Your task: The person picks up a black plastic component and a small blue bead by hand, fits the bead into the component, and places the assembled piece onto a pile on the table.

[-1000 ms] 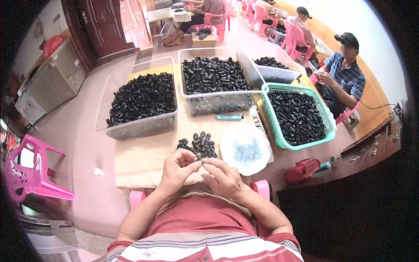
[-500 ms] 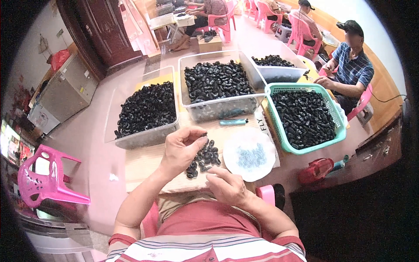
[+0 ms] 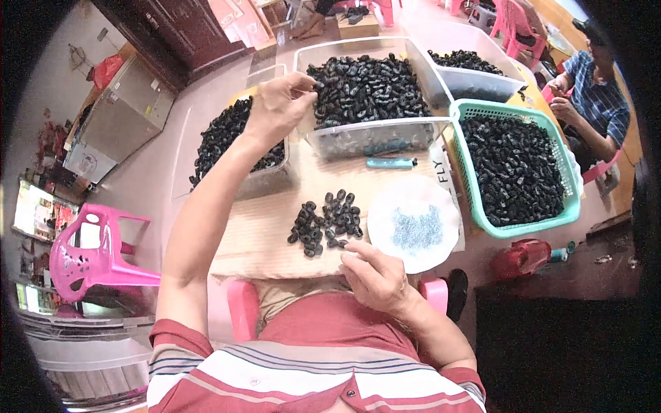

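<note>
My left hand [image 3: 281,109] is raised at the left wall of the middle clear plastic bin [image 3: 385,133], its thumb and fingers pinched together. Whatever lies between those fingertips is hidden against the dark contents. That bin is heaped with small black ribbed pieces [image 3: 365,89]. My right hand [image 3: 377,277] rests low at the near side of the board, fingers loosely bent and apart. Its fingertips are beside a small pile of black ring-like pieces [image 3: 310,227] on the wooden board [image 3: 258,241]. Right of the pile stands a white plate [image 3: 447,224] with tiny pale-blue bits [image 3: 416,230].
A turquoise narrow tool [image 3: 390,163] lies before the middle bin. Another clear bin [image 3: 279,177] stands left, a green basket [image 3: 475,203] right, and a third clear bin [image 3: 482,89] behind, all holding black pieces. A pink chair [image 3: 96,258] is at left; a co-worker [image 3: 595,96] sits at right.
My left hand has moved from above the pile up and away to the middle bin's left wall, uncovering the pile. My right hand stays near the pile. The whole view has shifted.
</note>
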The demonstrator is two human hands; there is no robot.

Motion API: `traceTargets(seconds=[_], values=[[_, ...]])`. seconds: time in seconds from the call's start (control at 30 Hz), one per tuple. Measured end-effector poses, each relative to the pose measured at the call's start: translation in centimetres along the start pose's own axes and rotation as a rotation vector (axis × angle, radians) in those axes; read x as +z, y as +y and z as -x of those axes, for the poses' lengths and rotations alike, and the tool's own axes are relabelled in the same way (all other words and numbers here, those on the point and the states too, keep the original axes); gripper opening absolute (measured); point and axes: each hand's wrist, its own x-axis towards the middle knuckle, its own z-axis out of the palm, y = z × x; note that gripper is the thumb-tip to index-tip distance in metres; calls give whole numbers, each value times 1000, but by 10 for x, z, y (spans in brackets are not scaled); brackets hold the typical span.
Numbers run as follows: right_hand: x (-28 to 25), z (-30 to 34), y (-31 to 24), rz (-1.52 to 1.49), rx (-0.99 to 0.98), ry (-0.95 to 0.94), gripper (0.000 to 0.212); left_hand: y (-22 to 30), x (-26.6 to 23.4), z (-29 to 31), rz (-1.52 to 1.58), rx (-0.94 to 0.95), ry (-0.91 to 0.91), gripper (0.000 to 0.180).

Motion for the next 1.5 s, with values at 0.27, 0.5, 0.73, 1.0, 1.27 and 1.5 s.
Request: traceTargets(seconds=[0.27,0.5,0.73,1.0,1.27,1.5], values=[[-1,-4,0,-102,46,-47,25,40,9,175,-33,90,2,17],[7,5,-7,-90,36,-113,17,6,20,183,-9,-203,-191,23],[7,10,-5,-22,50,-181,20,0,28,163,-284,-309,-450,28],[12,18,-3,13,48,-257,20,-3,37,152,-253,-338,-545,28],[-16,-1,7,168,87,-163,17,-6,35,173,-198,-107,-399,24],[-59,-15,39,544,185,-193,17,2,22,187,31,-44,-186,14]])
